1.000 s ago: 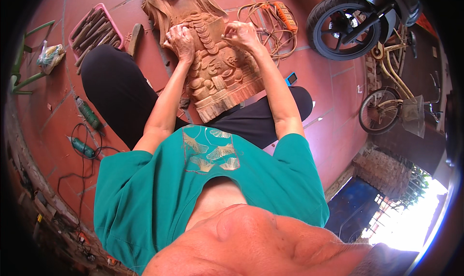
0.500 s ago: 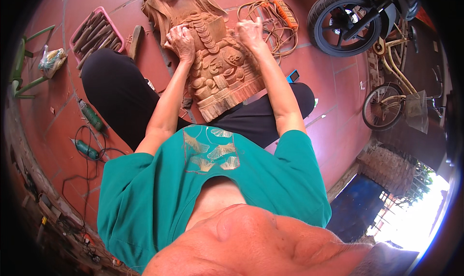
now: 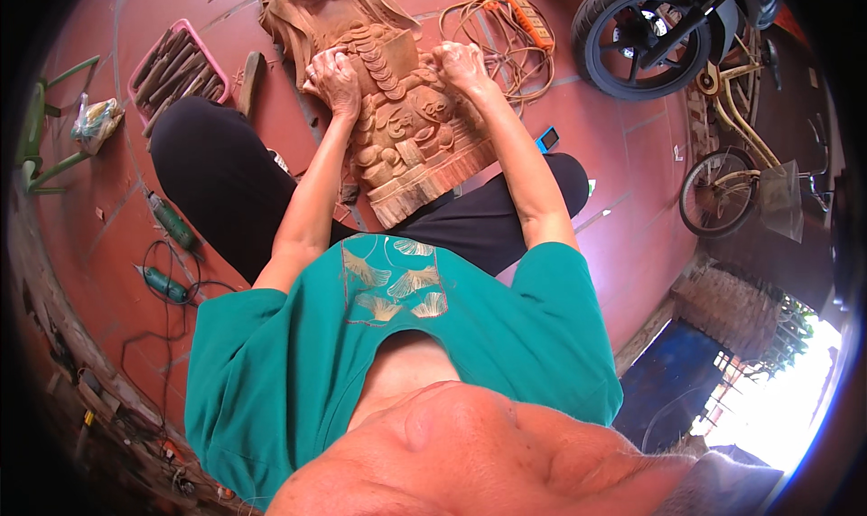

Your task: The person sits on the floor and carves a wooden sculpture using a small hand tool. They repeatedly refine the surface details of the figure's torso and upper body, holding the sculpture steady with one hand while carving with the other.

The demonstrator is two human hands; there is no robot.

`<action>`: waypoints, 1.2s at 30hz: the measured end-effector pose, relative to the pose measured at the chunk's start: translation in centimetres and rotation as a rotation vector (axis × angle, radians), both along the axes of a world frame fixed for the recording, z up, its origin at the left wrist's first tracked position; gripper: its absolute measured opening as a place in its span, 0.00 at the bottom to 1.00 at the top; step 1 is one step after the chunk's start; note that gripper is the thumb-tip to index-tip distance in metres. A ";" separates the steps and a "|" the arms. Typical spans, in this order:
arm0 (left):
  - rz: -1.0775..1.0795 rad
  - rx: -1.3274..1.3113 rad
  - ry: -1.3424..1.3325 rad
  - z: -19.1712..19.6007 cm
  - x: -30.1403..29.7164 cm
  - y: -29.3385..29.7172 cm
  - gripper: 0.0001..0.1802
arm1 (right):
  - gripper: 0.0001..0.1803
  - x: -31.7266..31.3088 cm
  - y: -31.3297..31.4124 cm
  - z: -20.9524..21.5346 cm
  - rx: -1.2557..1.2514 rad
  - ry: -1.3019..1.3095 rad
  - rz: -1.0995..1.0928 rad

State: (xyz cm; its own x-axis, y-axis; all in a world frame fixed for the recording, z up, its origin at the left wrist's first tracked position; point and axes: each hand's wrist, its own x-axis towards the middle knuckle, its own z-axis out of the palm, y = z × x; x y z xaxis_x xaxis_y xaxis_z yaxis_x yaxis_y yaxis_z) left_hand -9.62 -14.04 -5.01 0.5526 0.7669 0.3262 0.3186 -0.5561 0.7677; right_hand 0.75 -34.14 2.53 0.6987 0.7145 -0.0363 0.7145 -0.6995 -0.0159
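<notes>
The fingers of the left hand [image 3: 332,81] and right hand [image 3: 459,65] are curled tight and pressed against the wood carving [image 3: 406,128] at upper centre of the frame. The carving, reddish-brown with deep scaled relief, is propped on the lap above the tiled floor [image 3: 623,236].

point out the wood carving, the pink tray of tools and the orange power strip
wood carving [image 3: 406,146], head view, carved front face between the hands
pink tray [image 3: 209,57], head view, right rim
orange power strip [image 3: 528,21], head view, middle of its body
</notes>
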 end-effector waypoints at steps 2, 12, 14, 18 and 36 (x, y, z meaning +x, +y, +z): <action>0.001 -0.002 0.009 0.1 0.1 -0.2 0.12 | 0.04 1.0 -2.4 -0.8 -0.308 0.023 -0.063; 0.008 -0.008 0.039 0.3 0.2 -0.2 0.13 | 0.11 -1.4 -1.4 3.6 0.335 0.558 -0.364; 0.008 -0.004 0.040 0.2 0.0 -0.2 0.13 | 0.13 -1.3 -1.5 2.6 0.315 0.525 -0.339; 0.003 0.005 0.035 0.1 0.0 0.0 0.13 | 0.12 -2.0 -0.2 2.5 0.281 0.335 -0.290; 0.016 0.026 0.032 -1.1 0.5 0.2 0.11 | 0.13 -3.1 0.8 -0.7 0.446 0.015 -0.357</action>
State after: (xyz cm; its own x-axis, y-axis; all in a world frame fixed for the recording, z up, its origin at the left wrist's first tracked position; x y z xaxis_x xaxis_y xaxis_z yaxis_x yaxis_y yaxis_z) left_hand -9.08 -13.88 -6.11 0.5510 0.7671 0.3285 0.3512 -0.5702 0.7426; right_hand -2.37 -33.37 1.84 0.9013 0.3829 0.2026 0.4326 -0.8209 -0.3729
